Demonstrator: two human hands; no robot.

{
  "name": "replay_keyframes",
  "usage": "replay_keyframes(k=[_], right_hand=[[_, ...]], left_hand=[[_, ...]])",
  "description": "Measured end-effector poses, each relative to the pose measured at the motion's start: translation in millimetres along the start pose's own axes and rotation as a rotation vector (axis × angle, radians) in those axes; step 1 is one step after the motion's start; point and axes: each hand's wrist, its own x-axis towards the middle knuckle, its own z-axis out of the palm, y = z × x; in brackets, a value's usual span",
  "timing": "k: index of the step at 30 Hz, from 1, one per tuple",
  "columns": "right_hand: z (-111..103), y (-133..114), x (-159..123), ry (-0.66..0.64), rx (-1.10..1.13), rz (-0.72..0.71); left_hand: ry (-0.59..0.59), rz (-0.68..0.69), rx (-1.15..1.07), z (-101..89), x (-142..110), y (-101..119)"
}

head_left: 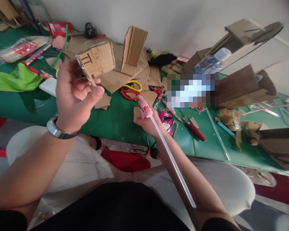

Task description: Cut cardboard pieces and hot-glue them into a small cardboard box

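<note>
My left hand point(73, 96) pinches a small cardboard piece point(103, 59) by its lower edge, between thumb and fingers. Dark printed marks show on its face, and its edges are rough. In my right hand point(150, 123) is a pink hot glue gun point(144, 107), its front pointing away from me. A long clear glue stick point(174, 163) sticks out of its back and runs over my right forearm. Scissors point(132, 89) with red and yellow handles lie just beyond the gun. Behind them stands a folded cardboard piece point(135, 49).
Flat cardboard sheets point(113, 80) lie on the green table point(118, 128). To the right are a red-handled tool point(196, 131), a clear bottle point(213, 61), another glue stick point(218, 133) and cardboard structures point(245, 85). A green cloth point(16, 78) and wrapped sticks point(24, 48) lie left.
</note>
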Motion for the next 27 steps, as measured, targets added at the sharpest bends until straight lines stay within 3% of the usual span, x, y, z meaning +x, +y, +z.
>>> replay_keyframes(k=[3, 11, 17, 23, 27], right_hand=[[-0.7, -0.3, -1.5, 0.012, -0.024, 0.000], [1.8, -6.2, -14.6, -0.028, -0.118, -0.137], [-8.5, -8.2, -28.1, -0.082, -0.119, -0.184], [-18.2, -11.1, -27.3, -0.164, -0.132, -0.058], [-24.4, -17.9, -30.5, -0.077, 0.047, 0.057]], left_hand=[[0.009, -0.054, -0.016, 1.1, -1.1, 4.4], [-0.008, -0.027, -0.029, -0.1, -0.7, -6.1], [-0.013, -0.069, -0.005, 1.7, -6.0, -7.1], [-0.045, -0.101, 0.001, -0.2, -9.5, -12.5], [-0.087, -0.169, 0.008, 3.1, -13.5, -4.6]])
